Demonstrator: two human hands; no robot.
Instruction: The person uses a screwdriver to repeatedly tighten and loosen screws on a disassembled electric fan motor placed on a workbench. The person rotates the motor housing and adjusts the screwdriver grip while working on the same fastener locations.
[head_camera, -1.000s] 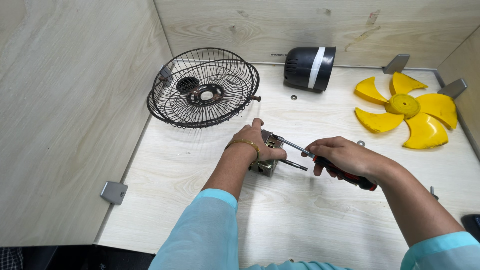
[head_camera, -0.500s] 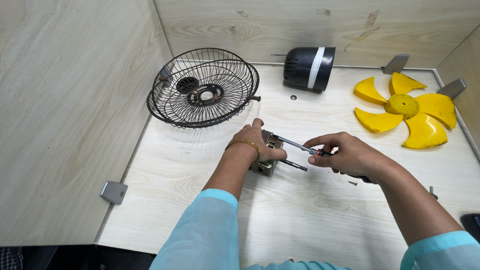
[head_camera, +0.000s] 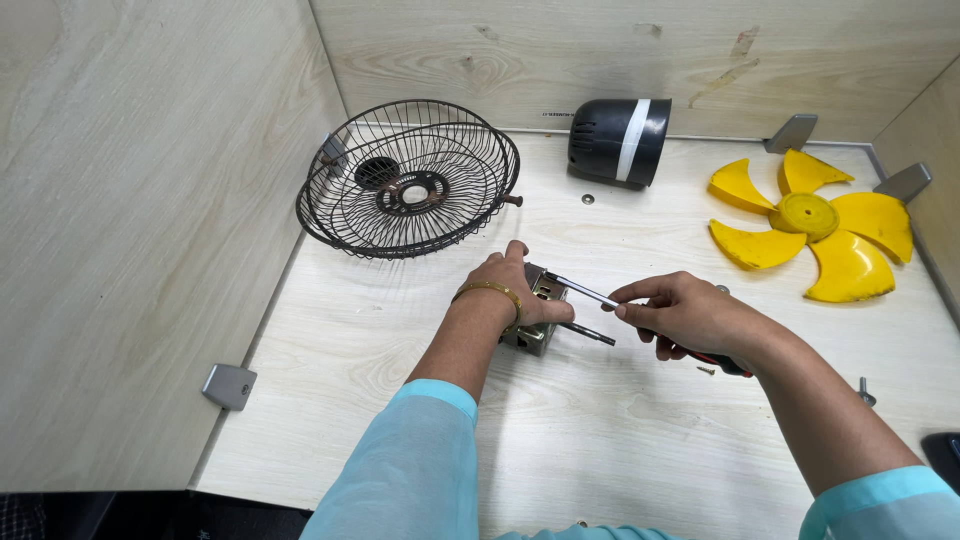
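mostly pale wood-grain table (head_camera: 620, 450) and walls (head_camera: 130, 200); hands work a motor (head_camera: 535, 310).

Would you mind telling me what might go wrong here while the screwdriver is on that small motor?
The left hand pins the motor right beside the screwdriver tip, so a slip could jab the fingers. The right hand grips along the shaft rather than fully on the handle, which may weaken control. A loose screw lies near the right wrist and a washer by the black housing; a sweep of the arm could scatter such small parts.
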